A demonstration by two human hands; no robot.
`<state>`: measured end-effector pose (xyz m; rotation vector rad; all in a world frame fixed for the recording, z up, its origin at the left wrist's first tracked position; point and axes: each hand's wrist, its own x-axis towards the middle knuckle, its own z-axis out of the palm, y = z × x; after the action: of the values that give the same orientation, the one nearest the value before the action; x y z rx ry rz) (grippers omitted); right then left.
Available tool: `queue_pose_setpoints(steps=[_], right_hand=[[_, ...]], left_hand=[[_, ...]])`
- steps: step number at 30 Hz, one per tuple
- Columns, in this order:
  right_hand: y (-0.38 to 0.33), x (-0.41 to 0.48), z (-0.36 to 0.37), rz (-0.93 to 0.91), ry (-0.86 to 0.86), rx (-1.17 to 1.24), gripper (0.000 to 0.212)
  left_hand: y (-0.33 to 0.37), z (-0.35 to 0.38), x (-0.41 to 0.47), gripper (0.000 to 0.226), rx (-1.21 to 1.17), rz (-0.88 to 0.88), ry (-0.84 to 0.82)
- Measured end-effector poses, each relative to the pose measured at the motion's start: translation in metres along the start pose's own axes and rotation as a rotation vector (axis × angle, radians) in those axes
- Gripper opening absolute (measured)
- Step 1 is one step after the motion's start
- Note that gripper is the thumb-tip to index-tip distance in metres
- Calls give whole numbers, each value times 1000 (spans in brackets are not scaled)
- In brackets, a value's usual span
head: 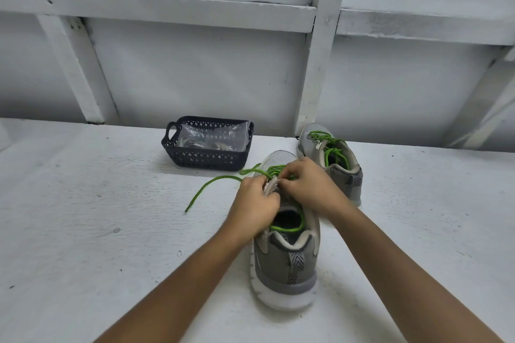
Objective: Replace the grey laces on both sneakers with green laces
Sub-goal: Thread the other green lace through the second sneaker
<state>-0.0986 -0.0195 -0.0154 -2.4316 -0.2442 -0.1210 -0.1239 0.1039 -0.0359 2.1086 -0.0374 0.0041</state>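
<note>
the far sneaker (pixel 308 145), beyond the grip of the right hand (pixel 309 184), is already relaced green. the near sneaker (pixel 278 267), under both grips, seems partly laced: the left hand (pixel 256 203) pinches its tongue (pixel 270 185), the right pinches the green lace (pixel 287 230).

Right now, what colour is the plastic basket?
The basket is dark navy, almost black; the head view shows it best.

Forearms converge forward; left hand (pixel 257 203) and right hand (pixel 309 184) meet, curled fingers pinching the near sneaker (pixel 287 267) at its tongue.
</note>
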Motion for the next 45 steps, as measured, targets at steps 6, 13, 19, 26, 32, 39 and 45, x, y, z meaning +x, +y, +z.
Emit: queue_pose_setpoints(steps=[6,13,19,26,32,39,45], right_hand=[[-5,-19,-28,-125,83,-3,10],[-9,-50,-96,-179,-377,124,29],[-9,-57,-118,-189,-643,12,24],[1,-10,-77,55,-284,-305,19],[-7,10,-38,-7,-215,-681,19],[-5,46,-30,-5,87,-525,21],[5,73,-17,-6,121,-292,35]], left_hand=[[-3,7,-5,22,-104,-25,87],[-6,9,-4,37,-158,-37,110],[-9,11,-3,38,-166,-36,124],[-10,10,-4,38,-177,-18,115],[-10,8,-6,39,-181,-12,116],[-12,7,-7,37,-140,33,123],[-9,6,-10,30,-108,84,143]])
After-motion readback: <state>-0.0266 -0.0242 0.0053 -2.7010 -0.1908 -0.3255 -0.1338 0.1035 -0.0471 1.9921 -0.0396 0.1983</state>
